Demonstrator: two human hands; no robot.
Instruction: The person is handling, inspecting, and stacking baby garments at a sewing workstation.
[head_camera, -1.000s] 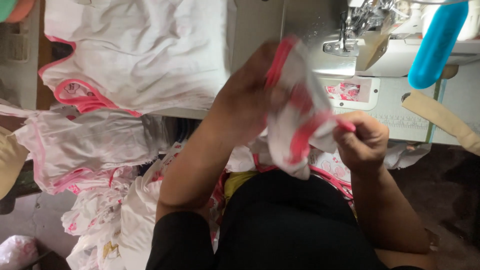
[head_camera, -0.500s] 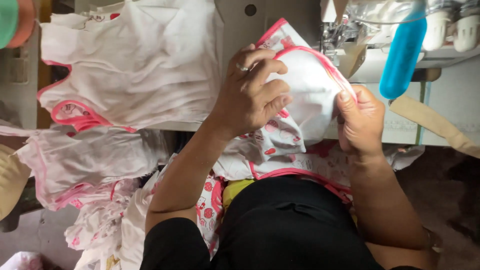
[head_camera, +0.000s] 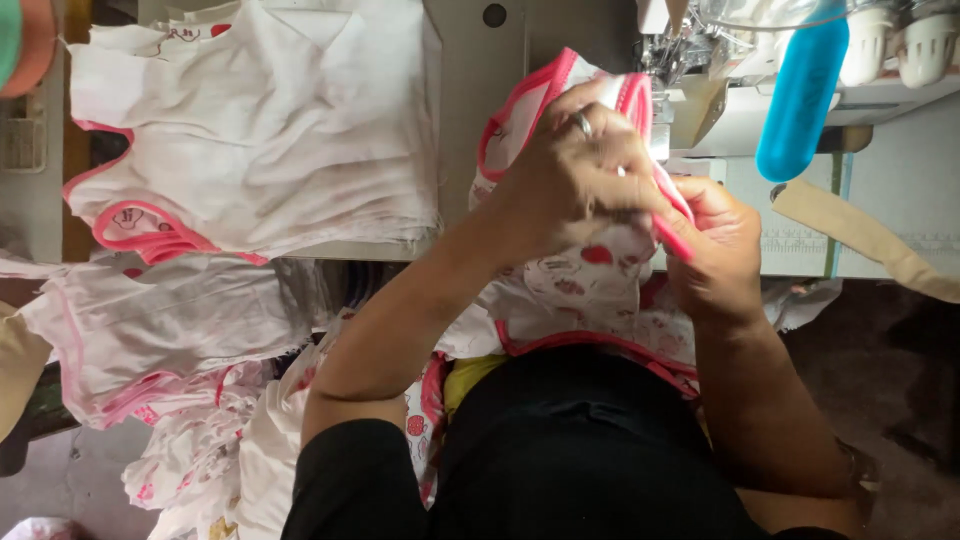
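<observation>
Both of your hands are on one small white garment (head_camera: 585, 270) with pink binding and a red print, held up just in front of the sewing machine (head_camera: 700, 90). Your left hand (head_camera: 575, 180) lies over the top of the cloth with its fingers curled down, its grip closed on the pink-edged fold, and one ring shows on a finger. Your right hand (head_camera: 720, 245) meets it from the side, its grip pinched shut on the pink edge at the garment's right, the two hands touching. The lower part of the garment hangs down onto your lap, where more printed cloth with pink binding is bunched against your black top. To the left, on the table (head_camera: 480, 90), lies one stack of finished white garments (head_camera: 260, 140) with pink trim, spread flat; I cannot count the layers in it. Below the table edge a second heap of similar white pieces (head_camera: 160, 330) hangs well apart from your hands. One blue cylinder (head_camera: 800, 95) stands out at the machine's right, and one beige strap (head_camera: 860, 235) runs diagonally across the light surface beside it.
</observation>
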